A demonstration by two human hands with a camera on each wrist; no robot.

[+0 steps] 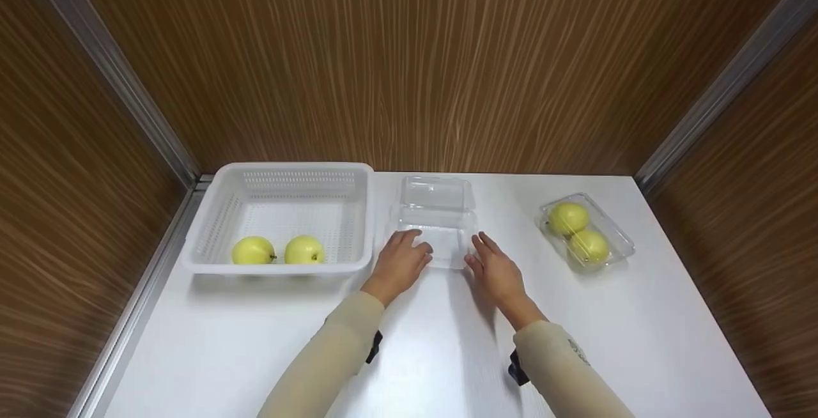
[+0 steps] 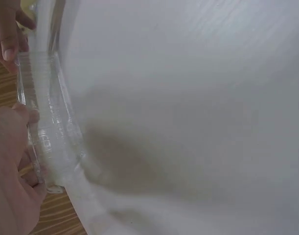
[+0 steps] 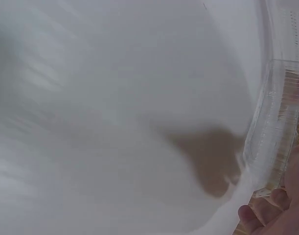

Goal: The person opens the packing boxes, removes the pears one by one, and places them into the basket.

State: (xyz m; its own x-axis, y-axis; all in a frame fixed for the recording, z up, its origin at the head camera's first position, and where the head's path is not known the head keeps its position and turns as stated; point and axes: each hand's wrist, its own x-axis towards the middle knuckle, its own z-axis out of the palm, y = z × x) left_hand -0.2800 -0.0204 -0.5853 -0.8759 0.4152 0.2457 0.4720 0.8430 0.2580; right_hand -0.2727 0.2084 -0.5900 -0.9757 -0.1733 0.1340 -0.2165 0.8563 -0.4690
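A clear plastic clamshell box (image 1: pixel 447 242) lies open on the white table, its lid (image 1: pixel 436 194) folded back toward the wooden wall. At the left side of its base is my left hand (image 1: pixel 399 264), the fingers reaching over the edge and the thumb apart from them. In the left wrist view the thumb and fingers overlap the clear plastic wall (image 2: pixel 51 122). My right hand (image 1: pixel 500 277) is at the box's right edge, fingertips close to the rim and thumb near the front corner. No fruit shows in this box.
On the left stands a white plastic basket (image 1: pixel 367 220) with two yellow-green apples (image 1: pixel 254 250) along its front. To the right, a closed clear clamshell box (image 1: pixel 611 226) contains two similar apples (image 1: pixel 588 246). Wood-grain panels (image 1: pixel 409 66) border the table at the back and sides.
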